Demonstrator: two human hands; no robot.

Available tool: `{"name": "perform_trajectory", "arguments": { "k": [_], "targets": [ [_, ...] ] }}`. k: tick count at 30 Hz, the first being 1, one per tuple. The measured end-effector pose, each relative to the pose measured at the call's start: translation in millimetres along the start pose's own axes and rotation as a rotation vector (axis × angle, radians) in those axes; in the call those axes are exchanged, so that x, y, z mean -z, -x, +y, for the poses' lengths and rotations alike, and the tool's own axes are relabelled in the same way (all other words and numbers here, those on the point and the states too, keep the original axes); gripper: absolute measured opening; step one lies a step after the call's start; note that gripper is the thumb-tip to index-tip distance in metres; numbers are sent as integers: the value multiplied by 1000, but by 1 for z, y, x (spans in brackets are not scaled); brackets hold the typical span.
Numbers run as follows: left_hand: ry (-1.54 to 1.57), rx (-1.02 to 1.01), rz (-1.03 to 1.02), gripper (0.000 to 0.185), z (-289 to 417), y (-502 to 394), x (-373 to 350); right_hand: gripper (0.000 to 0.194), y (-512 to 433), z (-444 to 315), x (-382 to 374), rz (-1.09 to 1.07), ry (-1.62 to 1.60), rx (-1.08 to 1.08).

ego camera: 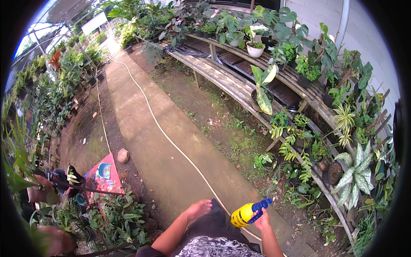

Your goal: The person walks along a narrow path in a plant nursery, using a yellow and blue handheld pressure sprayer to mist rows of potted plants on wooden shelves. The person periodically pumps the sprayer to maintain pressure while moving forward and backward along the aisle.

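Note:
My right hand is wrapped around the blue handle of a yellow spray bottle, whose blue nozzle head points away to the upper right. The bottle is tilted and bears dark writing. To its left, my left hand hangs over the dark trousers, fingers extended and holding nothing. Beneath the bottle, a pale hose runs along the concrete path. Potted plants stand on slatted benches to the right; a variegated plant in a dark pot is on the lower bench.
The wooden bench borders the path's right side, with bare soil between. At left lie a rock, a red sheet with a teal dustpan-like container, and a second hose. Dense foliage grows at lower left.

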State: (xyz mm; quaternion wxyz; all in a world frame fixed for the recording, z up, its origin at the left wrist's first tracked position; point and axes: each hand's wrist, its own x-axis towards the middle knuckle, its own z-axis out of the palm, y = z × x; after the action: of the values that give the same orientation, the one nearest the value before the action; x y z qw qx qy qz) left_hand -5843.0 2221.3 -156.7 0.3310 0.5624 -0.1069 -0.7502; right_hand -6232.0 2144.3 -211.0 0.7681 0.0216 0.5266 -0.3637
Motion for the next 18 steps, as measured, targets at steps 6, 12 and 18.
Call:
{"name": "perform_trajectory", "arguments": {
  "k": [6,12,18],
  "targets": [
    [-158,-1,-104,47,-28,-22,-107,36,51,30,75,73,294,20],
    [-270,125,-218,46,-104,-17,-184,43,118,47,152,227,632,78],
    [-344,239,-230,44,-175,2,-217,45,176,47,224,308,370,199]
  ]
}}
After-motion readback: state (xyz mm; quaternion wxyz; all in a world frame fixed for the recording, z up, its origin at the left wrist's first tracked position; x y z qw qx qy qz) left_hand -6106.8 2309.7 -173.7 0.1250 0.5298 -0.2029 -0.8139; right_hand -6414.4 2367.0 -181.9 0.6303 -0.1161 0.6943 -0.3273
